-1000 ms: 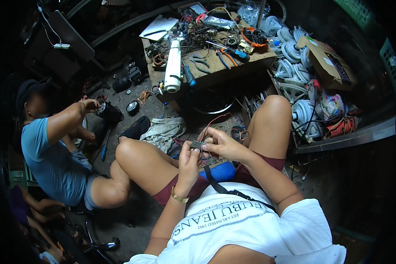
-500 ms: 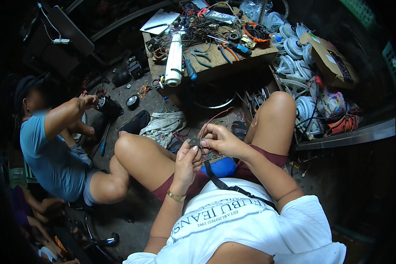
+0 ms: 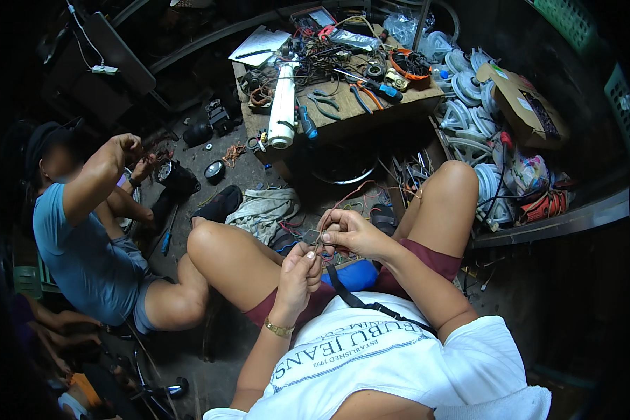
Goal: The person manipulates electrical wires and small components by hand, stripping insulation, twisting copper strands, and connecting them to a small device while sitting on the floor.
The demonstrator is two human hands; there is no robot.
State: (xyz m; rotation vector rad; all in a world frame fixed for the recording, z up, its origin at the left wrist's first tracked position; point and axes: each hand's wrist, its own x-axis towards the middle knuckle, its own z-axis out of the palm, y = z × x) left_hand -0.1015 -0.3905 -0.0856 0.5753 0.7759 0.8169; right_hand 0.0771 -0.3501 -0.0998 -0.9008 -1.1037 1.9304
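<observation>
In front of my lap, my left hand [image 3: 298, 273] and my right hand [image 3: 351, 233] meet, thumbs and fingers pinched together. Between their fingertips is a small thin grey piece [image 3: 315, 236], mostly covered by the fingers; its exact kind is too small to make out. A thin red wire [image 3: 353, 190] runs away from behind my right hand's fingers; whether it joins the piece I cannot tell. Just below my hands, a blue pouch [image 3: 355, 276] on a black strap [image 3: 339, 283] rests in my lap.
Ahead stands a wooden workbench [image 3: 343, 119] with a white tube [image 3: 283, 105], pliers [image 3: 324, 103], screwdrivers and tangled wires. White plastic pulleys [image 3: 467, 87] and a cardboard box [image 3: 525, 108] pile up at right. At left sits another person [image 3: 91, 231] beside a black cylinder [image 3: 177, 175]. A grey cloth [image 3: 262, 210] lies on the floor.
The grey piece showed its flat face before and now looks thin, more hidden by my fingers. The other person's near arm has risen from the black cylinder.
</observation>
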